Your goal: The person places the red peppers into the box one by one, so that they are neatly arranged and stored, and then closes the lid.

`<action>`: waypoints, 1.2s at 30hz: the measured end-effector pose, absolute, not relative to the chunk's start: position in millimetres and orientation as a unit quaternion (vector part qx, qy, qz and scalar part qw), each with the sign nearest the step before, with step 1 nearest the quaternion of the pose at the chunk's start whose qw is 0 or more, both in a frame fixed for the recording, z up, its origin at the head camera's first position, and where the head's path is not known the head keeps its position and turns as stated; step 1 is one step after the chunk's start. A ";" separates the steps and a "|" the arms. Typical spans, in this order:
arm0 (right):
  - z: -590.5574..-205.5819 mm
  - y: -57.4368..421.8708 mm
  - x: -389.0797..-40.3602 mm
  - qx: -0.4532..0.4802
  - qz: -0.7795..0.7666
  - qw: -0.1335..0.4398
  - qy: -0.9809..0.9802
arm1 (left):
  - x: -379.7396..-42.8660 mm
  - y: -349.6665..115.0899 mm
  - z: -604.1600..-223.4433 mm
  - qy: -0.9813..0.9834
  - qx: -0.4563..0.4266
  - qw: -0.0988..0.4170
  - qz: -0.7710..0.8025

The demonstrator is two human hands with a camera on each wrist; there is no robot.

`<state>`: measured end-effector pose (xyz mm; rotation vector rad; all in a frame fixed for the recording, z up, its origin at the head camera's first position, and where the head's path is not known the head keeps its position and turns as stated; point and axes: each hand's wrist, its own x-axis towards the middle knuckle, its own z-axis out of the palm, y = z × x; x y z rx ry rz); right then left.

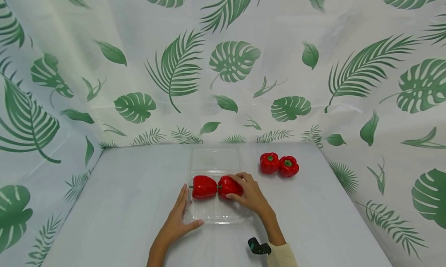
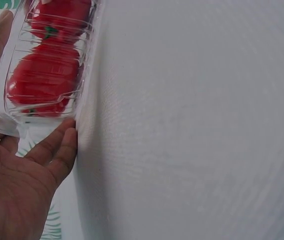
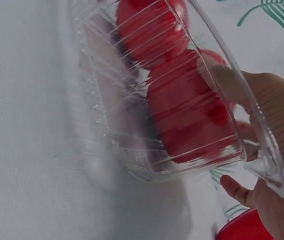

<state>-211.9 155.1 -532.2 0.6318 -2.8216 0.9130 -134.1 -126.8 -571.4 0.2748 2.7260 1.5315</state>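
Gripped pepper (image 1: 225,187): glossy red, plump and blocky, lying on its side in the right half of the clear box (image 1: 223,213), green stem pointing toward the box's left.
Right hand (image 1: 252,195): comes in over the box's right edge and holds the gripped pepper, fingers curved over its far side, thumb at its near side; the pepper sits just left of the palm.
Second pepper (image 1: 204,187): smooth and shiny, on its side in the left half of the box, stem toward the left wall, its other end against the gripped pepper's stem.
Left hand (image 1: 175,222): spread wide at the box's left, fingers nearly straight along the wall, thumb out by the near edge; the second pepper lies just right of its fingertips.
Box walls: thin, see-through plastic, ribbed, catching the light.
Lid (image 1: 216,159): transparent too, folded back beyond the box's base.
Upright peppers (image 1: 269,164): two, red and lobed, side by side, stems up, right of the box and farther back.
Bench (image 1: 122,205): pale, finely woven cover beneath the box.
Backdrop (image 1: 195,121): creased whitish sheet with green leaf prints, behind the box.
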 end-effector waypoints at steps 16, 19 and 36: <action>-533.6 152.6 -206.5 0.216 0.294 0.065 -0.929 | -133.5 -125.2 -569.8 0.867 0.084 0.007 0.492; -534.2 151.2 -205.8 0.212 0.295 0.069 -0.929 | -133.7 -125.3 -569.5 0.865 0.082 0.009 0.494; -538.6 149.5 -203.9 0.205 0.271 0.083 -0.937 | -133.2 -125.3 -568.5 0.863 0.074 0.021 0.500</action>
